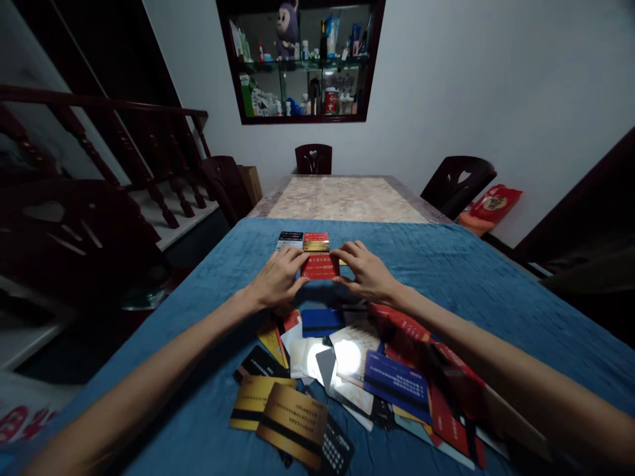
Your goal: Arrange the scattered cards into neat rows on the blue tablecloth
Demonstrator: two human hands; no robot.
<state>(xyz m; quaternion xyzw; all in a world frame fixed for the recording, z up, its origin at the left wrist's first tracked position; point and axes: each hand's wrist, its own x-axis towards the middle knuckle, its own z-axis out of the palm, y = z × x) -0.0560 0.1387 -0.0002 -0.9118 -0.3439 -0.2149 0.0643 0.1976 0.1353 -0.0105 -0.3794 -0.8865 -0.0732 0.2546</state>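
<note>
A red plastic card (320, 267) with printed lettering is held up by its two short sides. My left hand (278, 276) pinches the left edge between thumb and fingers; my right hand (367, 272) pinches the right edge the same way. Just beyond it, a black-and-silver card (290, 240) and a red-and-gold card (316, 239) lie side by side on the blue cloth (213, 317). Nearer to me spreads a loose heap of cards, among them a blue card (397, 385), a gold card (292, 423) and a dark blue card (322, 322).
The blue cloth covers the near part of a long table (347, 197). Dark wooden chairs stand around it, one at the far end (314, 159) and one at the right (459, 182). A glass display cabinet (303, 64) is set in the wall; a stair railing (114, 106) runs along the left.
</note>
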